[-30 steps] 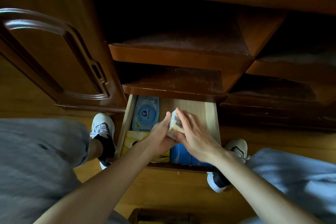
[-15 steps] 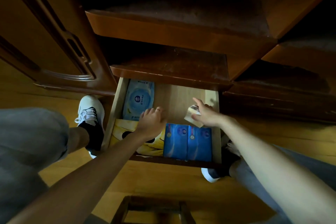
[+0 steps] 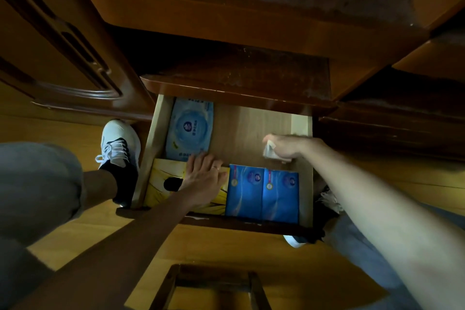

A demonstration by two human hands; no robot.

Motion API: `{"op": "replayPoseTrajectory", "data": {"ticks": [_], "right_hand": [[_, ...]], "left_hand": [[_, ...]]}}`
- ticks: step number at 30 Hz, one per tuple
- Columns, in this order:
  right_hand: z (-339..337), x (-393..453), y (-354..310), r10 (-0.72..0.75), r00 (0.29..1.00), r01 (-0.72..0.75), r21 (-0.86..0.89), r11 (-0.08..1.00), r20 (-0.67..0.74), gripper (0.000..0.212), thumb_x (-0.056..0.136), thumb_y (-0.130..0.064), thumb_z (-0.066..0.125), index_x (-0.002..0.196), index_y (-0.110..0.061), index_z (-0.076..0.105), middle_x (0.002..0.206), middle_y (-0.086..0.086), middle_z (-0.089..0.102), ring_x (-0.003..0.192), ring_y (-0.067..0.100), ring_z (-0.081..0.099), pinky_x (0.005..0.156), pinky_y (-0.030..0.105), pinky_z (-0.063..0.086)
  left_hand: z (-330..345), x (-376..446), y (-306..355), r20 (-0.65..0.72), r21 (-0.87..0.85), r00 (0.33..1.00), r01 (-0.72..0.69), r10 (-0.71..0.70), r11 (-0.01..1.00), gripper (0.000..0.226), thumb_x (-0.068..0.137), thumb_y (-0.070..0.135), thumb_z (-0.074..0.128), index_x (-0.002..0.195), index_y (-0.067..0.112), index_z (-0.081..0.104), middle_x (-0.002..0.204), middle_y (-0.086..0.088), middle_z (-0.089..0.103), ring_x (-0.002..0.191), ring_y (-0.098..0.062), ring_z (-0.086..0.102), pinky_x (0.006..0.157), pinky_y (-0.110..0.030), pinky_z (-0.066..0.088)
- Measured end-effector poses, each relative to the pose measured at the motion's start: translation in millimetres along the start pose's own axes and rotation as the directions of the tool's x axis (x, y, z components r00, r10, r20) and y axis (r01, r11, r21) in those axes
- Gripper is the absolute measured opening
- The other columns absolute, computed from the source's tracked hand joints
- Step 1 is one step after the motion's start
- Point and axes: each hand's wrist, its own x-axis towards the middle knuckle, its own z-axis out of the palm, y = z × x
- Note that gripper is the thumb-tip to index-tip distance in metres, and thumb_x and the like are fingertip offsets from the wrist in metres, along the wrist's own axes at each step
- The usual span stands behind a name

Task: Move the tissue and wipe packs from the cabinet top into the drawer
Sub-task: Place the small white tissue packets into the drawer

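We look straight down into an open wooden drawer [image 3: 300, 123] pulled out from a dark cabinet [image 3: 226, 20]; our legs and white shoes flank it on a wood floor. Inside, a pale blue wipe pack [image 3: 190, 131] lies flat at the back left; a yellow pack [image 3: 161, 184] sits in front of it at the near left; two blue tissue packs [image 3: 261, 194] lie side by side, touching, at the near right. The back right of the drawer floor is bare wood.

Our left hand [image 3: 203, 180] lies flat and open, fingers spread, palm down on the yellow pack, gripping nothing; its fingertips reach toward the wipe pack's near edge. Our right hand [image 3: 285, 147] hovers over the bare back right area, curled around a small pale pack [image 3: 269, 152]; it is blurred, so we cannot read the pack's markings.

We judge the step to be setting this small pack down in the drawer; the next move calls for lowering it onto the bare wood behind the blue packs and letting go, clear of the right wall. The cabinet top is out of view, so we cannot tell what remains there.
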Motion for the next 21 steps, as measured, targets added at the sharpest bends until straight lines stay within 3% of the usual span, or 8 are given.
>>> {"op": "replayPoseTrajectory", "data": {"ticks": [5,8,11,13,15,17,21], "right_hand": [[8,-15,-10,0.044,0.999,-0.046,-0.074,0.996,-0.025,0.056,0.1,-0.03,0.03,0.156,-0.032,0.029,0.162,0.013,0.033,0.14,0.037,0.041,0.108,0.054,0.038],[19,-26,-8,0.038,0.998,-0.044,-0.114,0.993,-0.05,0.05,0.1,-0.035,0.027,0.146,-0.026,0.043,0.149,0.012,0.049,0.128,0.034,0.051,0.096,0.049,0.041],[26,-26,-8,0.048,0.991,-0.056,-0.064,0.996,-0.123,0.044,0.1,-0.047,0.03,0.123,-0.022,0.058,0.114,0.007,0.064,0.096,0.025,0.059,0.083,0.044,0.039],[27,-22,-15,0.058,0.981,-0.069,-0.056,0.996,-0.183,0.048,0.101,-0.058,0.034,0.107,-0.02,0.063,0.092,0.0,0.063,0.08,0.018,0.056,0.087,0.043,0.04],[31,-14,-20,0.068,0.96,-0.096,-0.093,0.991,-0.271,0.042,0.1,-0.059,0.043,0.106,-0.021,0.062,0.093,-0.001,0.064,0.087,0.019,0.06,0.097,0.046,0.042],[35,-7,-22,0.084,0.938,-0.14,-0.149,0.979,-0.335,0.028,0.098,-0.046,0.053,0.112,-0.022,0.061,0.1,0.0,0.065,0.095,0.021,0.061,0.1,0.049,0.042],[43,2,-27,0.138,0.936,-0.225,-0.25,0.942,-0.323,0.031,0.095,-0.036,0.064,0.121,-0.02,0.055,0.108,0.004,0.067,0.1,0.029,0.064,0.089,0.052,0.045]], "left_hand": [[0,0,1,-0.013,0.006,1.0,0.011,-0.011,1.0,0.058,0.103,0.05,0.016,0.144,0.018,0.042,0.154,-0.007,0.035,0.15,-0.028,0.013,0.123,-0.048,-0.004],[1,-2,0,-0.038,0.021,0.999,-0.001,0.002,1.0,0.058,0.103,0.05,0.016,0.144,0.018,0.043,0.153,-0.007,0.038,0.149,-0.029,0.018,0.124,-0.049,0.0],[1,-2,0,-0.053,0.02,0.999,-0.006,0.007,1.0,0.057,0.103,0.049,0.018,0.143,0.017,0.044,0.152,-0.006,0.039,0.148,-0.028,0.019,0.124,-0.049,0.001],[1,-2,0,-0.048,0.014,0.999,-0.007,0.008,1.0,0.059,0.102,0.051,0.016,0.142,0.017,0.044,0.15,-0.006,0.04,0.147,-0.029,0.02,0.124,-0.049,0.002],[2,-1,-1,-0.056,0.023,0.998,-0.012,0.013,1.0,0.063,0.101,0.052,0.014,0.142,0.016,0.046,0.149,-0.006,0.041,0.146,-0.028,0.021,0.123,-0.048,0.002],[3,0,-1,-0.071,0.032,0.997,-0.013,0.015,0.999,0.065,0.099,0.053,0.012,0.141,0.016,0.047,0.148,-0.005,0.042,0.146,-0.027,0.021,0.122,-0.047,0.001],[7,2,-5,-0.076,0.02,0.997,-0.008,0.01,1.0,0.072,0.096,0.056,0.006,0.139,0.016,0.047,0.148,-0.004,0.043,0.146,-0.026,0.02,0.122,-0.046,0.0]]}}
